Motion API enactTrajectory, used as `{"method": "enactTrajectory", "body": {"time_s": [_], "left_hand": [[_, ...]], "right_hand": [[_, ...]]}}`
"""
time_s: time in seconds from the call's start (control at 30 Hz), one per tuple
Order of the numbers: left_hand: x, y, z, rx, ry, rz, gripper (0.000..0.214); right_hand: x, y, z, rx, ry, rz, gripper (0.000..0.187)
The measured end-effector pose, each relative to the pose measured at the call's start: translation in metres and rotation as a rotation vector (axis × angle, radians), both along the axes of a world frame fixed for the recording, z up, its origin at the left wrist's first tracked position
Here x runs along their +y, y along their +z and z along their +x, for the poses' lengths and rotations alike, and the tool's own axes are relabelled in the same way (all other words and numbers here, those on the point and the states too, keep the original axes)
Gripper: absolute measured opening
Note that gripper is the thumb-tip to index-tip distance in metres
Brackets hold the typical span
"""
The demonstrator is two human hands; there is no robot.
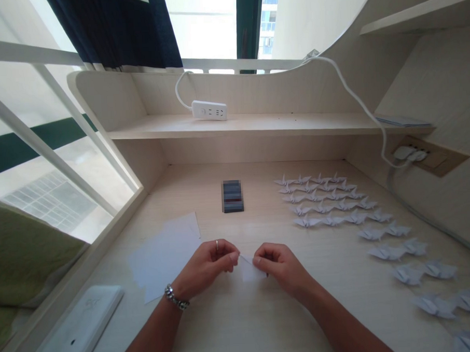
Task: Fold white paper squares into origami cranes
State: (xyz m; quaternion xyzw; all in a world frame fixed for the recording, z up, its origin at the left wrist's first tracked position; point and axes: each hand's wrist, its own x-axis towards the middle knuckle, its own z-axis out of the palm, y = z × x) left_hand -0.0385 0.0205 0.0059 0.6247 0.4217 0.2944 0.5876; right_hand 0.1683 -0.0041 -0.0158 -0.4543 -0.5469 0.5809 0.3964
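A small folded piece of white paper lies between both my hands, low over the pale wooden desk. My left hand, with a ring and a metal bracelet, pinches its left end. Its right end is pinched by my right hand. Both sets of fingers are closed on the paper. A stack of white paper sheets lies just left of my left hand.
Several rows of folded white paper cranes cover the desk's right side, running toward the near right corner. A dark phone lies beyond my hands. A white power strip sits on the shelf. A white flat object rests at the near left.
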Motion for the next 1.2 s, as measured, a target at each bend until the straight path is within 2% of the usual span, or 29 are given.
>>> {"method": "enactTrajectory", "body": {"time_s": [0.17, 0.37, 0.57, 0.67, 0.77, 0.87, 0.97, 1.1, 1.2], "left_hand": [[-0.006, -0.013, 0.02, 0.062, 0.098, 0.091, 0.026], [-0.01, -0.01, 0.025, 0.206, 0.09, 0.168, 0.027], [0.0, -0.01, 0.016, 0.162, 0.173, 0.153, 0.026], [0.006, -0.01, 0.004, 0.09, 0.297, 0.136, 0.028], [0.006, -0.009, 0.0, 0.101, 0.264, 0.136, 0.028], [-0.001, -0.009, 0.009, 0.154, 0.152, 0.147, 0.025], [-0.007, -0.01, 0.02, 0.199, 0.106, 0.135, 0.024], [-0.006, -0.012, 0.023, 0.17, 0.149, 0.106, 0.03], [-0.002, -0.014, 0.021, 0.031, 0.25, 0.07, 0.033]], "right_hand": [[-0.004, -0.004, -0.007, -0.097, -0.031, 0.106, 0.019], [-0.007, -0.002, -0.011, -0.211, -0.015, 0.132, 0.015], [-0.006, -0.004, -0.009, -0.202, -0.011, 0.081, 0.011], [-0.005, -0.005, -0.005, -0.165, 0.007, 0.06, 0.011], [-0.005, -0.004, -0.006, -0.144, -0.018, 0.062, 0.011], [-0.006, -0.003, -0.011, -0.162, -0.02, 0.078, 0.017], [-0.007, -0.004, -0.015, -0.217, 0.015, 0.088, 0.023], [-0.006, -0.006, -0.013, -0.228, 0.015, 0.115, 0.023], [-0.003, -0.008, -0.011, -0.169, -0.028, 0.107, 0.022]]}}
